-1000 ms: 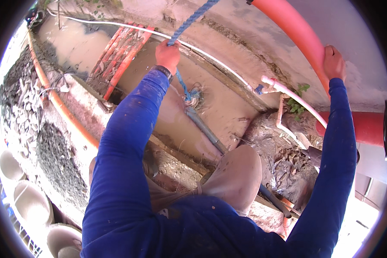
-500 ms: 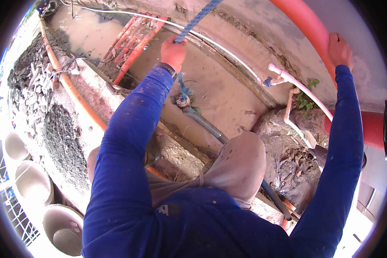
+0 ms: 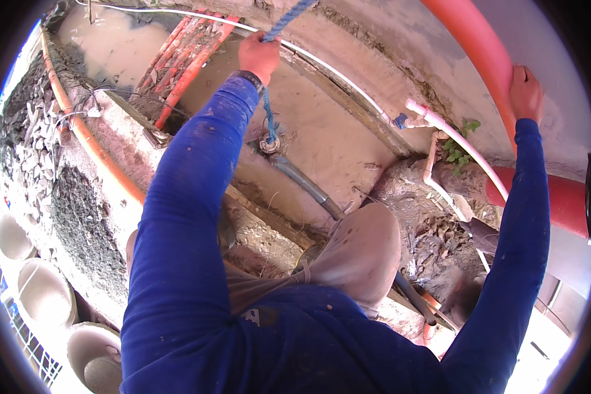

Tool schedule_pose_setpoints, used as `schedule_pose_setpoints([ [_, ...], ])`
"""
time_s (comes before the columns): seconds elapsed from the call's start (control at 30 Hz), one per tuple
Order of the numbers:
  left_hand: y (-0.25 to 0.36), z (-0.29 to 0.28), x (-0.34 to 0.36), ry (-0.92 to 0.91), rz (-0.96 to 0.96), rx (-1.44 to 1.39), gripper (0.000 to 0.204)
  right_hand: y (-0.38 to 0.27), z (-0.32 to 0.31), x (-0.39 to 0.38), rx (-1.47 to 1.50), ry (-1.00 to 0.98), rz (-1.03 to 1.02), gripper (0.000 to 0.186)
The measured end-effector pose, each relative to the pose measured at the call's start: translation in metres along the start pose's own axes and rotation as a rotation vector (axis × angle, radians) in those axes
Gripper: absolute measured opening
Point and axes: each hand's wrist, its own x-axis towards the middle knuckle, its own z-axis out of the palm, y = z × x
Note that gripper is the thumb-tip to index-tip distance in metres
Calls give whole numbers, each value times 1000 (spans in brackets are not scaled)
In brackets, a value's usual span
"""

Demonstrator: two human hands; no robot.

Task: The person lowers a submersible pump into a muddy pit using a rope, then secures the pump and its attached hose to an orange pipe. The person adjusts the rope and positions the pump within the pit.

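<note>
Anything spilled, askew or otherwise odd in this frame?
Murky brown water pools on both sides of the slanting grey pipe below the blue rope, and mud cakes the parallel orange pipes at upper left. That much standing water looks odd, though its source isn't visible.

The pale ground point(image 3: 121, 134) bears dark gravel point(image 3: 87, 230), loose stones point(image 3: 38, 128) and an orange pipe point(image 3: 92, 144).

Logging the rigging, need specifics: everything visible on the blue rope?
The blue rope looks twisted and synthetic. It slants from the picture's top edge into the closed left hand. Below the wrist, a thinner-looking blue length runs down to the pale, round fitting on the end of the grey pipe. How it's fastened there, I can't tell.
</note>
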Motion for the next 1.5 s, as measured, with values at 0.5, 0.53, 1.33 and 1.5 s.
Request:
schedule_pose_setpoints([
  [0.5, 42, -50, -59, -496, -93, -1, 25, 24, -7, 7, 2, -21, 5, 52],
  [0.53, 38, -46, -66, -533, -110, 15, 25, 23, -9, 7, 0, -17, 9, 52],
  [1.33, -16, 159, -111, -978, 129, 188, 24, -17, -23, -34, 274, 231, -47, 31],
  [1.5, -17, 166, -116, -976, 98, 158, 20, -10, -22, -33, 297, 242, -113, 30],
])
